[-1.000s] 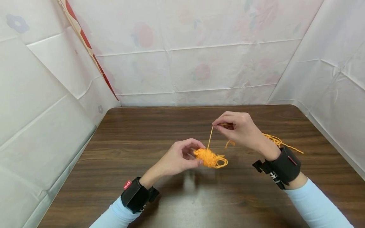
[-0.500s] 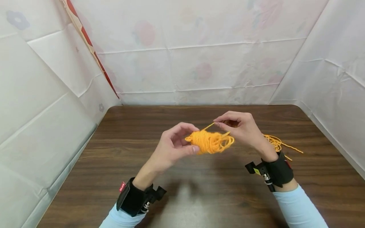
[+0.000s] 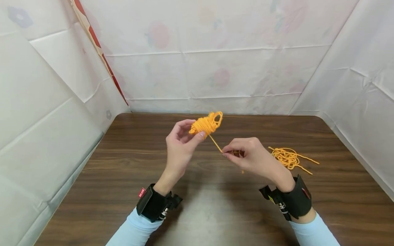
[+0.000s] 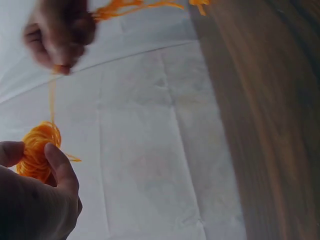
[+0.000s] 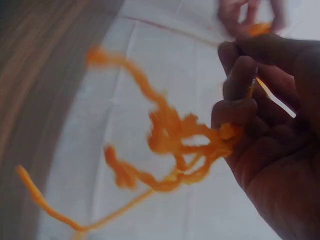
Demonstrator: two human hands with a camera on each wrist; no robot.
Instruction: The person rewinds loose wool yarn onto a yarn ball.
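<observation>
Item 1, left hand [image 3: 180, 143]: I log it raised above the far half of the table [image 3: 147, 191], wrist bent upward, fingers curled. Thumb and fingertips [image 4: 59, 165] pinch a small ball of orange yarn [image 3: 205, 124]. I see the ball held in the air, clear of the wood, with one loose loop standing up at its top. The left wrist view confirms the grasp: the ball [image 4: 37, 150] sits between the thumb and a finger.

Item 2, right hand [image 3: 250, 158]: I log it lower and nearer than the left, also off the table. Its fingers are curled in, thumb against forefinger, pinching a single yarn strand [image 3: 215, 143]. The strand runs taut and slanting from the ball down to the pinch. In the right wrist view I see the fingers [image 5: 240, 85] folded over the strand, with a blurred tangle of slack yarn hanging beside the palm. Whether that slack passes through the palm I cannot tell.

Item 3, loose yarn pile [image 3: 287, 158]: I log a tangled orange heap lying flat on the table, just right of the right hand, with a couple of ends trailing out toward the right edge.

Item 4, wrist bands [image 3: 152, 206]: black, one on each wrist, over light blue sleeves.

Item 5, surround: white sheeting [image 3: 215, 68] with faint floral print on three sides.
</observation>
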